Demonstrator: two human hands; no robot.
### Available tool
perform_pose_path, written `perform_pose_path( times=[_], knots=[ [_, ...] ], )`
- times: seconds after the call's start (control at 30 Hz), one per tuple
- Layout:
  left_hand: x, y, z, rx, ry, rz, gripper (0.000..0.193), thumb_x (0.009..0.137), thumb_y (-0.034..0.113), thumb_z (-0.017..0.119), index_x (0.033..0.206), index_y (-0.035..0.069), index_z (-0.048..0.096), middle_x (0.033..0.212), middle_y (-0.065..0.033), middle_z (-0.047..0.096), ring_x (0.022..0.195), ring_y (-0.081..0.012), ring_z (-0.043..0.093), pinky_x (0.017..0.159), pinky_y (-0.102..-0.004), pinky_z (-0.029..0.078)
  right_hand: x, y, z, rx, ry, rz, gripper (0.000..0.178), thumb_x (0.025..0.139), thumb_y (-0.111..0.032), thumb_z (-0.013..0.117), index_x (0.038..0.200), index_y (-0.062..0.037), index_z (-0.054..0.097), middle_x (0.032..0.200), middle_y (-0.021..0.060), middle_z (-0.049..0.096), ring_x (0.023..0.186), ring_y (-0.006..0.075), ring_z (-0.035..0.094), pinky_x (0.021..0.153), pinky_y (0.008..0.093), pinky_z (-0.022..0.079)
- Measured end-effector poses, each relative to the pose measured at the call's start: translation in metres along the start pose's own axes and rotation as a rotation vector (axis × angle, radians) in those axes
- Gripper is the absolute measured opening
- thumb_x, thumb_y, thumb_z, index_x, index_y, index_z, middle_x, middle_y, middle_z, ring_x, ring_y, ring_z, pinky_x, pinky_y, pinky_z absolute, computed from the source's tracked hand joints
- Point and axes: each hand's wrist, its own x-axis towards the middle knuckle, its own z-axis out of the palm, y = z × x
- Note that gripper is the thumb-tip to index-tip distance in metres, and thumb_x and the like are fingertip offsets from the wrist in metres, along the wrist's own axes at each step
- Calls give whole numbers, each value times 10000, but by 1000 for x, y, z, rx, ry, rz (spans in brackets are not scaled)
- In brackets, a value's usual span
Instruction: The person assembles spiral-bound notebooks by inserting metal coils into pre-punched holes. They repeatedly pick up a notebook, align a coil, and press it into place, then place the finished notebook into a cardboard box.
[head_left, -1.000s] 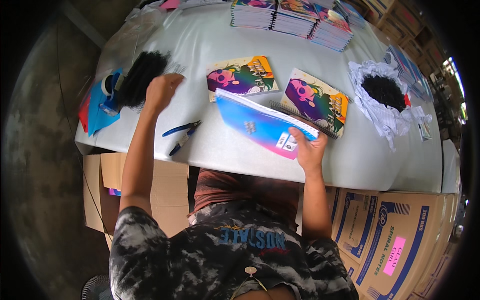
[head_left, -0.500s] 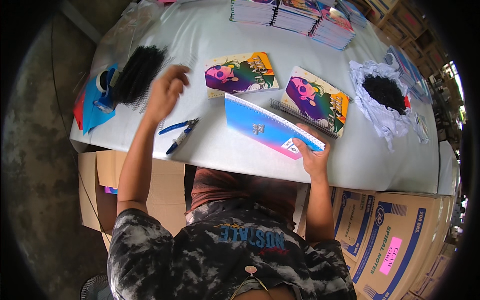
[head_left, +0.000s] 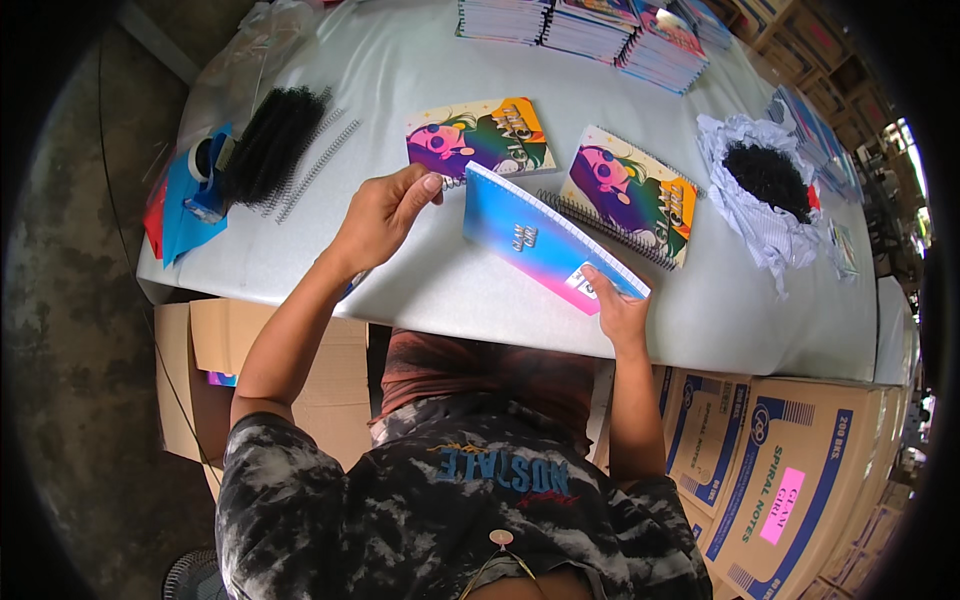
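Clamped by left hand [head_left: 388,216] on spiral coil [head_left: 455,183]; by right hand [head_left: 624,308] on blue-pink notebook [head_left: 530,238], one end only; liable to splay pages if loosened, bend coil if pushed askew.

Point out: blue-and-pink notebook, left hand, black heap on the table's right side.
Blue-and-pink notebook [head_left: 545,250]: head view, middle of its cover.
Left hand [head_left: 388,212]: head view, middle of the hand.
Black heap [head_left: 765,182]: head view, middle of its top.
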Motion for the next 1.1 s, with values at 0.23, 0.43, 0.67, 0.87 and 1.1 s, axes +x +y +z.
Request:
perform_pose_path(
  times=[0.23,0.43,0.67,0.87,1.1],
  knots=[
    [7,1,8,-83,80,25,399,918,368,482,793,0,571,605,-46,481,595,-127,411,582,-275,382,1,-12,3,-81,-19,-94,217,803,23,619,1019,15,641,859,51,661,720,65,566,648,210,466],
    [14,5,-10,-309,-146,-248,321,909,335,514,787,48,591,632,2,500,582,-68,397,541,-223,349,2,-14,4,-126,-42,-134,221,797,28,620,1018,22,639,831,55,662,707,64,568,638,208,468],
    [28,26,-25,-59,-109,170,198,810,204,647,918,43,608,793,4,598,714,-110,504,635,-256,415,5,-24,4,13,-74,-48,219,799,16,623,1017,36,629,868,74,655,745,73,574,666,212,472],
    [34,44,-30,709,-258,447,488,702,236,706,1137,90,538,1117,-117,555,995,-283,520,887,-387,391,5,-23,1,-191,-222,-186,303,786,63,578,1085,20,600,1008,123,645,874,151,613,761,241,480],
    [18,40,-18,877,-94,586,389,682,237,713,1019,97,579,1045,-54,581,984,-243,526,898,-373,369,4,-18,7,-227,-177,-375,312,771,55,566,1079,21,605,1057,163,628,975,257,621,825,293,486]
  ],
)
